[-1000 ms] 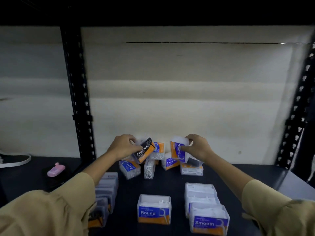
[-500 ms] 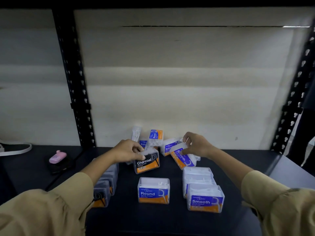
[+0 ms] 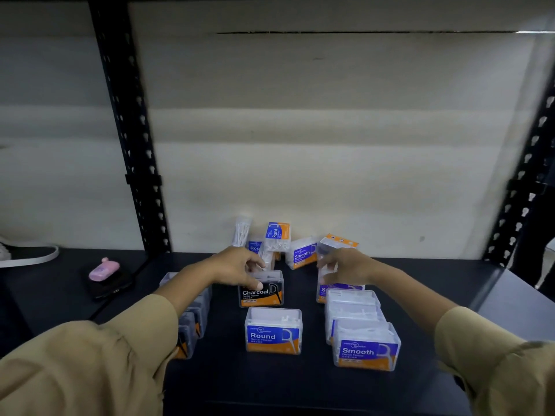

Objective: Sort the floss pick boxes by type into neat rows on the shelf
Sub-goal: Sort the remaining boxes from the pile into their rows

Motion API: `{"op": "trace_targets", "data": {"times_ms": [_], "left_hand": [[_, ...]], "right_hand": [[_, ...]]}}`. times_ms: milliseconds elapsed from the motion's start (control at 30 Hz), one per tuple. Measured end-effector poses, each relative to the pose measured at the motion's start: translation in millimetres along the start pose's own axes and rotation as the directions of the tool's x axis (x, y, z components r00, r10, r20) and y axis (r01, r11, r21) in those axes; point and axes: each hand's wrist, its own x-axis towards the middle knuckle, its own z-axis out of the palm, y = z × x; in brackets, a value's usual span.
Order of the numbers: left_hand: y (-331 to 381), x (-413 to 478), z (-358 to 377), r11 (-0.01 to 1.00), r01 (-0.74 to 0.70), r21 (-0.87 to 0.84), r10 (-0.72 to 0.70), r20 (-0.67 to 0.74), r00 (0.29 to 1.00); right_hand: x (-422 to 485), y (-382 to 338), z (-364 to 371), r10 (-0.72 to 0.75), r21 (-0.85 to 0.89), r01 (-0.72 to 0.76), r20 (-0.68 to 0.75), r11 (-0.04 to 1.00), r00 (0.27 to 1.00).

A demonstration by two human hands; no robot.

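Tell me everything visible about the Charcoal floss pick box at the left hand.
The Charcoal box is a small clear plastic case with a black and orange label. White lettering reads Charcoal, with a floss pick outline beside it. It stands upright on the dark shelf, label toward the camera, just behind the Round box and apart from it. The left hand holds it, with the thumb on the front face and the fingers over the top.

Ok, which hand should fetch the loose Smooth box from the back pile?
Right, likely. The right hand sits beside the loose Smooth box and above the Smooth row; the left hand grips the Charcoal box.
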Motion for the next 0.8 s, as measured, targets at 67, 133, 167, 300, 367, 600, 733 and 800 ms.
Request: {"op": "trace_targets", "data": {"times_ms": [67,133,167,300,367,600,733,800], "left_hand": [[2.8,2.1,1.2,0.999,-0.013,0.035,0.012,0.015,1.0],[3.9,3.8,1.8,0.998,-0.018,0.056,0.018,0.013,1.0],[4.0,4.3,0.8,0.998,-0.019,0.056,0.018,0.005,1.0],[-1.9,0.7,-15.8,1.0,-0.012,-0.004,0.012,-0.04,0.999],[-8.4,-2.4,-31.3,1.0,-0.008,0.002,0.009,-0.076,0.997],[-47.1,-17.0,-85.6,0.999,0.051,0.006,-0.049,-0.203,0.978],[-79.0,-23.4,-97.0,0.988,0.153,-0.025,-0.155,-0.203,0.967],[-90.5,-25.5,-95.0,0.978,0.207,-0.011,-0.205,-0.192,0.96]], "right_hand": [[-1.3,2.5,-2.1,0.001,-0.011,-0.001,0.007,1.0,1.0],[-3.9,5.5,-3.7,0.01,-0.007,-0.01,0.004,1.0,1.0],[-5.1,7.2,-4.1,0.016,0.001,-0.016,0.001,1.0,1.0],[-6.7,13.2,-4.0,0.027,0.053,-0.027,-0.007,0.998,1.0],[-6.5,15.8,-4.0,0.03,0.074,-0.03,-0.008,0.997,1.0],[-4.4,21.3,-2.8,0.008,0.109,-0.008,-0.007,0.994,1.0],[-2.5,25.6,-0.9,-0.014,0.118,0.014,0.0,0.993,1.0],[-0.9,27.5,-0.5,-0.02,0.117,0.02,0.0,0.993,1.0]]}}
